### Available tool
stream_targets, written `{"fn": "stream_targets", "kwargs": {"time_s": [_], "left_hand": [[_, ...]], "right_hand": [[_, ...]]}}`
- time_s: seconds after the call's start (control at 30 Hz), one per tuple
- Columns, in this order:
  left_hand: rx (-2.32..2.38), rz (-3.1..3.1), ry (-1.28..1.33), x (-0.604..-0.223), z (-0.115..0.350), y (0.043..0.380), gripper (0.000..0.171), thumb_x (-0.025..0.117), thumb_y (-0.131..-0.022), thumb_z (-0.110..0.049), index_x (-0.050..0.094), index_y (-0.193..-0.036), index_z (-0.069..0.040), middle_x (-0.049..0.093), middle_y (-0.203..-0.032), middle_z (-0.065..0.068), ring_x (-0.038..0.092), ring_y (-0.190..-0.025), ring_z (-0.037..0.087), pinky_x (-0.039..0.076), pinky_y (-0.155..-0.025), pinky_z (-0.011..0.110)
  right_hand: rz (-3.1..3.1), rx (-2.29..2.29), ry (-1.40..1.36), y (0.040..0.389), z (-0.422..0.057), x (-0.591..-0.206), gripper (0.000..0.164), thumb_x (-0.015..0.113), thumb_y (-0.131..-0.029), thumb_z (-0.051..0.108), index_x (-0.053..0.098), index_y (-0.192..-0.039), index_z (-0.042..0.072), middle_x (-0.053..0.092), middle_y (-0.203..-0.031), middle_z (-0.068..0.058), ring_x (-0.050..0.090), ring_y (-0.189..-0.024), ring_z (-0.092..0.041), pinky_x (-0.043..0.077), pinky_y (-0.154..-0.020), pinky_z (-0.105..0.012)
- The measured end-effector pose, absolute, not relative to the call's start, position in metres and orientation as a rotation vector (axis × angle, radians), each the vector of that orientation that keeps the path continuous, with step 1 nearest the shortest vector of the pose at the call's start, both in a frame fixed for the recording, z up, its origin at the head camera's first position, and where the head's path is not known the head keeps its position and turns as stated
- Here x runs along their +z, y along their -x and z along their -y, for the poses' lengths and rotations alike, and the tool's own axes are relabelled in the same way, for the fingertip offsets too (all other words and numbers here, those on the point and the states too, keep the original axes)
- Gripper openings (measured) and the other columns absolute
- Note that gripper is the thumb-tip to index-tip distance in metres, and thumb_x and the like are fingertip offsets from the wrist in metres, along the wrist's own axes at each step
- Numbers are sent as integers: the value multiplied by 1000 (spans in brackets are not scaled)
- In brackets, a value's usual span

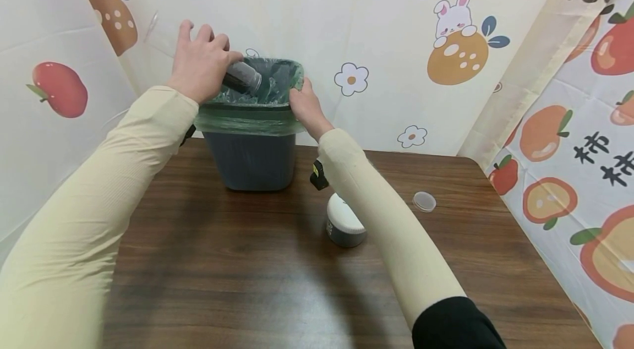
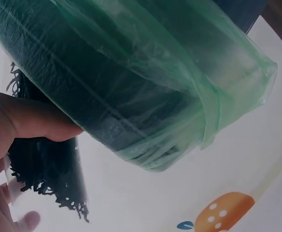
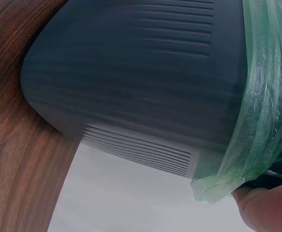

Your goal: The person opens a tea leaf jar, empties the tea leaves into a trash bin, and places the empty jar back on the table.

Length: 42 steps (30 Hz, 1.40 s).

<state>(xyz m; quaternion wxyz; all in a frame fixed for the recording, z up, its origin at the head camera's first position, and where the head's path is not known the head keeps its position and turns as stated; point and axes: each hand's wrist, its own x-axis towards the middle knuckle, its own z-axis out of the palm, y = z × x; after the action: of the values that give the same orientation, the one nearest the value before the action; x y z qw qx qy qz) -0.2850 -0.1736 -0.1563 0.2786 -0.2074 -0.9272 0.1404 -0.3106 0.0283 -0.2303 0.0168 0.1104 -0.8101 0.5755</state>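
My left hand holds a clear container tipped on its side, its mouth over the inside of a dark trash bin. Dark stringy shreds fill part of the container in the left wrist view. A thin green bag lines the bin and folds down over its rim. At the bin's right side my right hand grips the bagged rim; the right wrist view shows its thumb against the bag's edge. The bin stands upright on the table.
A squat jar with a white top and grey base stands on the wooden table, partly behind my right forearm. Further right lies a small clear round lid. A printed cloth hangs behind the bin and along both sides.
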Motion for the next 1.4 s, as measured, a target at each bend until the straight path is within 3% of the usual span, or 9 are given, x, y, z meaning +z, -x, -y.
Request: {"fn": "stream_targets", "kwargs": {"time_s": [0.33,0.67,0.83,1.17,1.4], "left_hand": [[308,2600,500,-155,172,284,58,59,-69,-1,47,-125,-15,44,-101,17,35,-90,38,24,-78,63],[404,2487,576,-157,171,285,49,56,-72,3,55,-116,-17,46,-97,17,34,-92,38,17,-93,61],[385,2470,582,-159,171,286,46,54,-73,6,55,-114,-16,46,-96,17,34,-92,38,16,-93,62],[290,2584,533,-157,170,284,58,64,-69,-3,41,-122,-11,44,-104,21,37,-94,44,23,-81,69],[323,2542,569,-160,171,285,47,58,-71,2,50,-116,-11,47,-101,21,37,-96,44,19,-91,65]], "right_hand": [[2521,1784,-348,311,-28,-230,49,27,-94,24,14,-140,16,28,-142,-3,25,-128,-10,27,-102,-31],[2552,1766,-317,311,-29,-229,51,27,-94,25,10,-141,17,25,-144,0,23,-130,-13,26,-103,-31],[2579,1770,-298,311,-29,-228,55,26,-94,27,3,-143,18,17,-147,2,16,-132,-11,21,-105,-28],[2531,1776,-326,310,-29,-229,49,27,-94,24,13,-141,17,28,-143,-1,25,-128,-11,27,-102,-29],[2567,1770,-309,309,-29,-229,53,26,-94,25,5,-142,18,19,-146,2,19,-131,-9,24,-103,-28]]}}
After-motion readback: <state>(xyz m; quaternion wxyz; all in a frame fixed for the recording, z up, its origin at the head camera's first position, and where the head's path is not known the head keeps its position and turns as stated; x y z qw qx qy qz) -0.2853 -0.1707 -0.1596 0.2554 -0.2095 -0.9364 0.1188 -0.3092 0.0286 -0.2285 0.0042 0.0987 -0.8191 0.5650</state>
